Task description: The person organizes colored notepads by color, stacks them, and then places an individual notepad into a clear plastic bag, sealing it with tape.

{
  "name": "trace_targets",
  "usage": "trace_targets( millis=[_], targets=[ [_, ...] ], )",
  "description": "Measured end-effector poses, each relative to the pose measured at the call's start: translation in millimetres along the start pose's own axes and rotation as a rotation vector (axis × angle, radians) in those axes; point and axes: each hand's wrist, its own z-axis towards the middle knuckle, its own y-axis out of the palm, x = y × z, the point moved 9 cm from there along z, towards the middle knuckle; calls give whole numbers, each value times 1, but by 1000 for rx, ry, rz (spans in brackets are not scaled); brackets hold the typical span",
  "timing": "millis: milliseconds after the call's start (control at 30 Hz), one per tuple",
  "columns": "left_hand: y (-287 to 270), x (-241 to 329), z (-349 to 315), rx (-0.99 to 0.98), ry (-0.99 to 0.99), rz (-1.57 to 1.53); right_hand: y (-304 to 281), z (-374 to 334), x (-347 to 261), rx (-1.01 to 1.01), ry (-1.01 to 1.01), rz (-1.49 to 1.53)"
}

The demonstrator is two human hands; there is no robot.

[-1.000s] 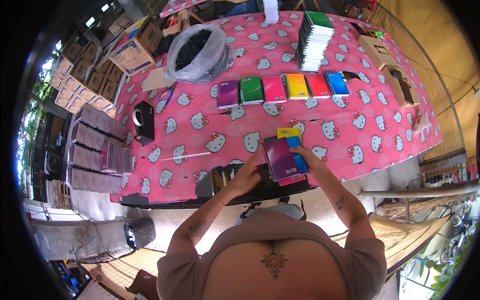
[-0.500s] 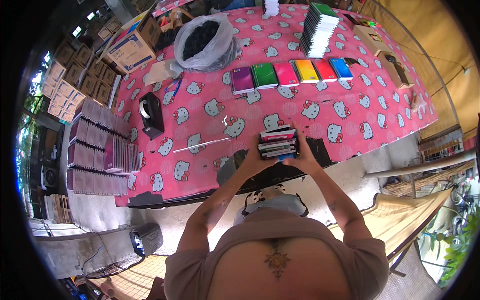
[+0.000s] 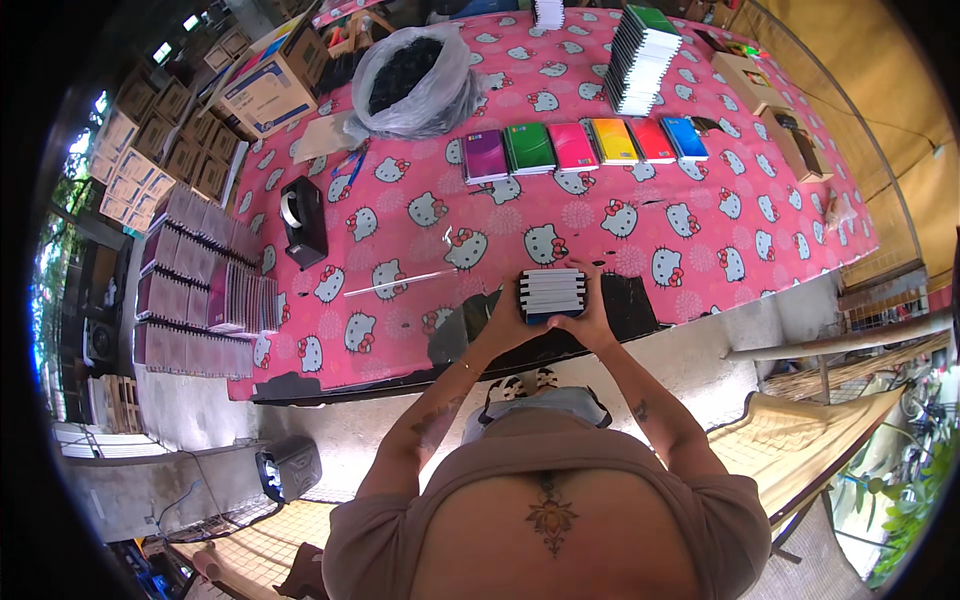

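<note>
Between my two hands, at the table's front edge, stands a small stack of notebooks with white page edges turned up and a dark blue cover on the side nearest me. My left hand is pressed along its left side. On the right side my right hand is wrapped round it, the thumb across the near face. Farther back, a row of notebooks lies flat: purple, green, pink, yellow, red and blue.
A black tape dispenser and a thin clear strip lie on the pink tablecloth. Purple notebook stacks line the left edge. Behind are a plastic bag, a carton, a tall notebook stack and open cardboard boxes.
The notebooks between my hands have gone from uneven, with pink and other covers showing, to a neat block with white edges up. My hands stay around them.
</note>
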Motion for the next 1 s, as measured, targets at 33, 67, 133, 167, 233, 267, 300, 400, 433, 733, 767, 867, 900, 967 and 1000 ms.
trace_targets(
  millis=[33,67,133,167,233,267,300,400,433,733,767,867,900,967,1000],
  targets=[
    [3,-3,-1,-3,-9,-47,7,-4,6,-12,61,76],
    [6,-3,-1,-4,-16,-91,11,-4,10,-25,121,153],
    [7,-4,1,-19,-25,-41,8,1,5,-34,103,47],
    [1,-8,0,-29,-31,56,9,3,4,-44,97,-2],
    [-9,-5,0,-87,-84,177,8,7,2,-112,86,-102],
    [-12,9,3,-135,-127,200,5,7,3,-139,83,-154],
    [-11,26,5,-191,-166,217,-1,4,7,-145,101,-122],
    [-4,134,13,52,145,855,-10,4,21,-159,111,-81],
    [8,164,6,187,308,1067,-8,4,21,-171,95,-108],
    [45,114,22,-204,151,1181,-7,14,23,-191,35,-200],
    [42,111,26,-218,133,1154,-6,16,22,-196,25,-175],
    [11,108,30,-90,10,1016,-15,13,16,-33,-10,19],
    [-12,112,23,64,-70,930,-20,12,14,67,-35,122],
    [-68,105,-3,355,-224,653,18,6,10,-61,398,457],
    [-89,84,-14,453,-282,458,30,5,24,-127,479,464]
  ],
)
